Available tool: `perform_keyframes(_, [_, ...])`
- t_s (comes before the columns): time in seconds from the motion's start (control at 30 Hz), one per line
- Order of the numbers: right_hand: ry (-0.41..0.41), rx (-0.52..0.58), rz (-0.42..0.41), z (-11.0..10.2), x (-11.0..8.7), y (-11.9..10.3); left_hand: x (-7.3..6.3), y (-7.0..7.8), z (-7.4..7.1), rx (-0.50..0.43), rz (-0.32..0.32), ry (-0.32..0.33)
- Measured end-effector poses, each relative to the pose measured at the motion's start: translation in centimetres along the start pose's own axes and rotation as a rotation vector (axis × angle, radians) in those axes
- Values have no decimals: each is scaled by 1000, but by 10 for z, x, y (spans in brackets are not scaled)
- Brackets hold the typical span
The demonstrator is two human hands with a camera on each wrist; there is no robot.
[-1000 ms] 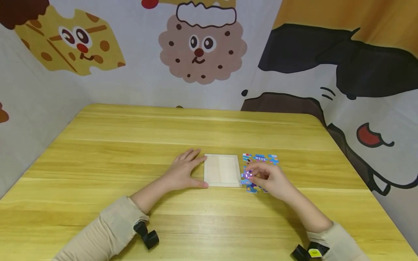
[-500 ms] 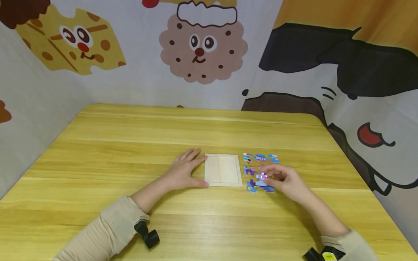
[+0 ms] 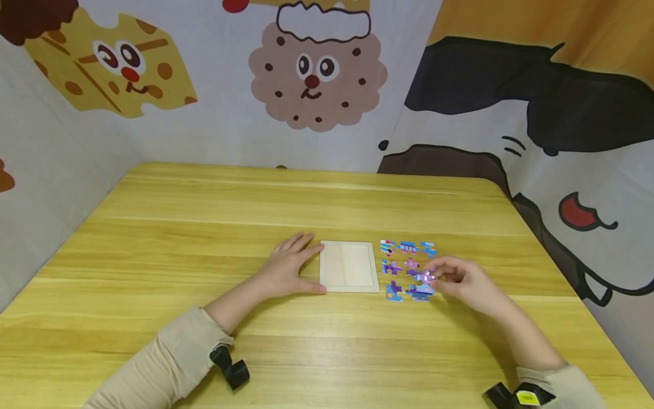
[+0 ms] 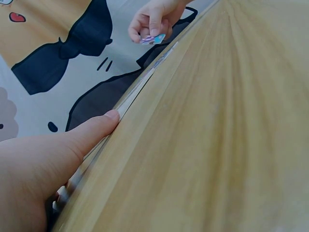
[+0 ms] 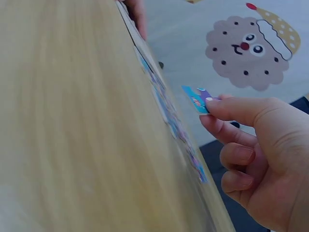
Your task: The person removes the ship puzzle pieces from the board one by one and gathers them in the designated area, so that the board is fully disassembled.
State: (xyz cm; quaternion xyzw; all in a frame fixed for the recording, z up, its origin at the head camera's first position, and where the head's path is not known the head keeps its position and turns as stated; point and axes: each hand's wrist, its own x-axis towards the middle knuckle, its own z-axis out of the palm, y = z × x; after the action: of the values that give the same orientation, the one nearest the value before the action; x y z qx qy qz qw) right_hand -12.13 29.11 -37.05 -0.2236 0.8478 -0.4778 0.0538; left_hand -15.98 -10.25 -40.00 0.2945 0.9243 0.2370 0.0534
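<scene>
A pale square wooden puzzle frame (image 3: 349, 267) lies on the table. My left hand (image 3: 281, 270) rests beside its left edge, fingers spread, thumb and index fingertip touching the near and far corners. My right hand (image 3: 462, 281) pinches a purple and blue jigsaw piece (image 5: 195, 99) between thumb and index finger, raised above the table in both wrist views. Below and to its left, several other jigsaw pieces (image 3: 407, 247) lie face up in loose rows just right of the frame. The held piece covers part of the lower right pieces in the head view.
The wood-grain table (image 3: 204, 210) reaches back to a cartoon-printed curtain (image 3: 214, 136). Black wrist devices (image 3: 230, 369) are strapped over both beige sleeves (image 3: 174, 355).
My right hand has moved right with the pinched jigsaw piece, away from the frame and over the right side of the loose pieces. The left hand and frame have stayed put.
</scene>
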Motion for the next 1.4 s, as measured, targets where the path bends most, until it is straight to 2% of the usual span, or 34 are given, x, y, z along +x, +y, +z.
perform_keyframes(0.17, [-32, 23, 17, -12, -4, 4, 0, 0, 0, -2, -3, 0])
perform_keyframes(0.37, [-40, -1, 91, -25, -9, 5, -1, 1, -1, -2, -6, -2])
perform_keyframes(0.67, [-115, -20, 90, -38, -13, 12, -1, 0, 0, -12, 1, 1])
perform_keyframes(0.93, [-171, -19, 121, -38, -12, 18, 0, -1, 0, -7, 2, -2])
perform_keyframes(1.1, [-162, -58, 156, -34, -12, 19, 0, -1, 1, -3, -1, -11])
perform_keyframes(1.4, [-146, -120, 154, -30, -10, 16, -1, 1, -1, -15, 0, 0])
